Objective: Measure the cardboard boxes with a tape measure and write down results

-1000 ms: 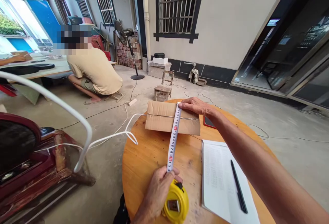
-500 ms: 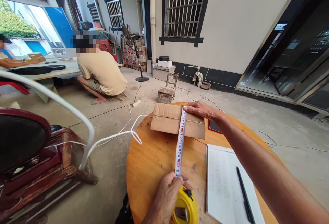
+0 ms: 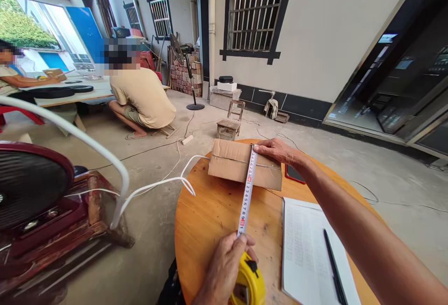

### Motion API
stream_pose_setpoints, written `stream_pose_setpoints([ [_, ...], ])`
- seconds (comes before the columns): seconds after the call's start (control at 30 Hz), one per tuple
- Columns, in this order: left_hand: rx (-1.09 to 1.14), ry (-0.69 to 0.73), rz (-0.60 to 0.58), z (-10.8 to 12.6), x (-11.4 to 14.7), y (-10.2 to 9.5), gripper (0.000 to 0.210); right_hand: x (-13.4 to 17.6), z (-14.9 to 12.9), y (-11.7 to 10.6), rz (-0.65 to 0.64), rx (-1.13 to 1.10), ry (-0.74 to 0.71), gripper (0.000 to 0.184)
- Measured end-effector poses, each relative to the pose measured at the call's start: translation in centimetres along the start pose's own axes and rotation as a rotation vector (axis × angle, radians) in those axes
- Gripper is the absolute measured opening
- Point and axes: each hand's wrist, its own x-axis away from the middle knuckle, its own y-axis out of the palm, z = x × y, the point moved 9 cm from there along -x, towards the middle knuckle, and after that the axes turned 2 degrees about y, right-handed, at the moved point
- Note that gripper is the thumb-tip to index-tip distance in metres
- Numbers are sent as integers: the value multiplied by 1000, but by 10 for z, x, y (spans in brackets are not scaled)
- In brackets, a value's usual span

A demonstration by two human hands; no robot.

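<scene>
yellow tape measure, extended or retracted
Extended: its white numbered blade runs from the left hand across the brown cardboard box to the right hand.

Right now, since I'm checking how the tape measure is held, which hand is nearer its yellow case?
The left hand: it holds the white blade beside the yellow case. The right hand is at the blade's far end, on the cardboard box.

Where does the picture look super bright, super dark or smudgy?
Head view: outdoors beside the blue panel looks washed-out; head view: the doorway at right is very dark; head view: numbers on the measuring tape look faint over the cardboard box.
</scene>
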Motion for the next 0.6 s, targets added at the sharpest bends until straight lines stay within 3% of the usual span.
stream_pose_setpoints([
  [0.17, -254, 32, -67, 32, 11, -45, 49, 9, -3, -10, 111, -2, 59, 71],
  [0.27, -588, 39, -237, 58, 19, -61, 42, 18, -15, -7, 99, 6, 25, 73],
  [0.33, -759, 110, -291, 82, 18, -65, 34, 25, -20, -7, 122, -34, 26, 69],
  [0.47, -1045, 203, -473, 120, 4, -52, 33, 38, -22, -6, 169, -72, 68, 63],
  [0.6, -1075, 192, -557, 149, -16, -56, 31, 40, -25, 5, 81, -58, 24, 61],
])
